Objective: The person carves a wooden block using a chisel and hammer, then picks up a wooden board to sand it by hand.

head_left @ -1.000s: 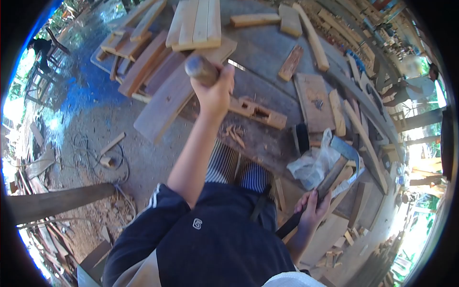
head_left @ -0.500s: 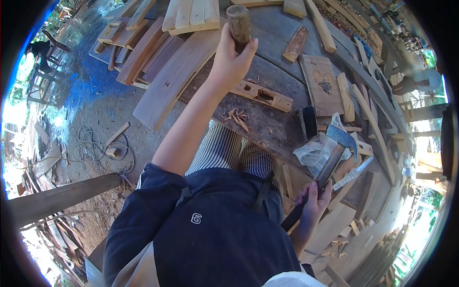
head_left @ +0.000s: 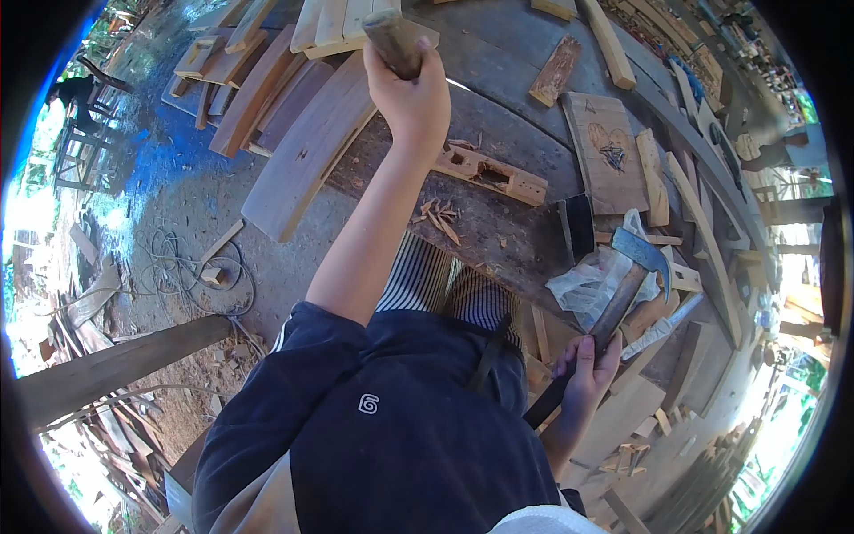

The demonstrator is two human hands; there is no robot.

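My left hand (head_left: 411, 102) is raised over the far left side of the workbench (head_left: 498, 133), its fingers wrapped round a thick wooden chisel handle (head_left: 391, 42); no blade shows. Below and to its right lies a wooden piece with mortise holes (head_left: 525, 185). Wood chips (head_left: 440, 221) are scattered in front of that piece. Low on the right, my right hand (head_left: 587, 367) grips a claw hammer (head_left: 616, 301) by its shaft, metal head pointing away from me. Behind the hammer sit a crumpled plastic bag (head_left: 583, 287) and a dark flat-sided object (head_left: 576, 227).
A board with a small pile of nails (head_left: 614, 158) lies at the right. Curved planks (head_left: 307, 169) and stacked timber (head_left: 253, 93) stand at the left. A wooden beam (head_left: 124, 360) and tangled cord (head_left: 191, 276) are on the left floor. Another person (head_left: 787, 149) is at far right.
My left hand has moved left and slightly up with the chisel handle, which now tilts more to the left. My right hand and the hammer have barely moved.
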